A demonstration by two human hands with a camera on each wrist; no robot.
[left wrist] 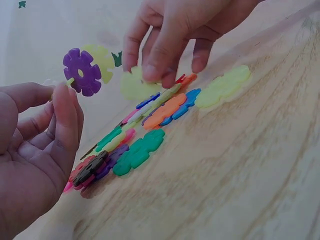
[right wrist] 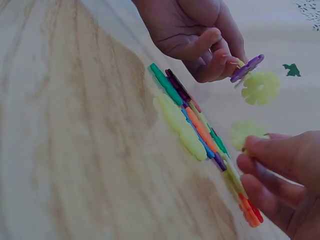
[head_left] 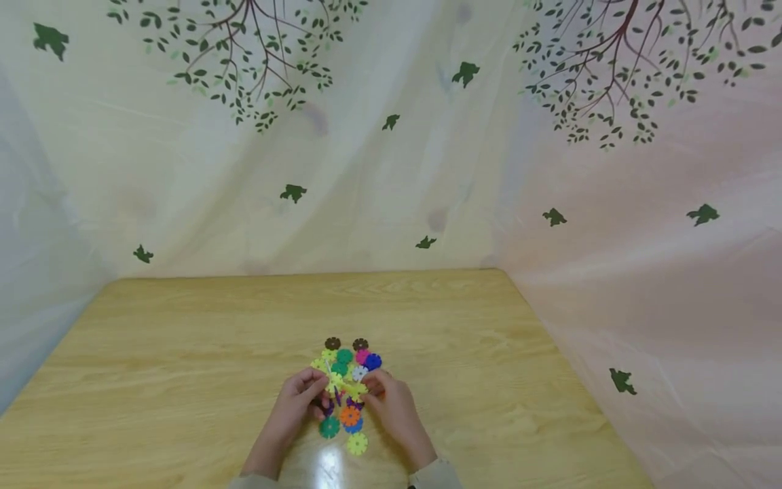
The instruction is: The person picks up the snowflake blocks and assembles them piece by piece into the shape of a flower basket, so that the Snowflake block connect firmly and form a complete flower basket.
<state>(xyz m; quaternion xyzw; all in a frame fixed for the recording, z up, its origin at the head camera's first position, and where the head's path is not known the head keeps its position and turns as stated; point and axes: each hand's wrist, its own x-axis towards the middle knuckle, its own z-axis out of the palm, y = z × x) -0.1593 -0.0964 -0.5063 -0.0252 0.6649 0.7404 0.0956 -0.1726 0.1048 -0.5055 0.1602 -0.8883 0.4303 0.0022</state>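
Between thumb and fingers, my left hand (head_left: 296,399) pinches a small joined piece of flower-shaped plastic discs. A purple disc (left wrist: 89,76) and a yellow disc (left wrist: 106,64) show in it, set at angles to each other. Across from it, my right hand (head_left: 396,406) holds another yellow disc (right wrist: 245,133) by its edge with thumb and fingertips. The two held pieces are close together but apart in the right wrist view. Beneath both hands lies a pile of loose discs, among them an orange disc (head_left: 351,415), a green disc (head_left: 330,428) and a blue disc (left wrist: 186,107).
All this is on a wood-grain table (head_left: 183,353). Nearest my body lies a yellow disc (head_left: 357,444); at the pile's far side are two brown discs (head_left: 332,343). A pale curtain (head_left: 366,163) printed with leaves and branches hangs behind the table and along its sides.
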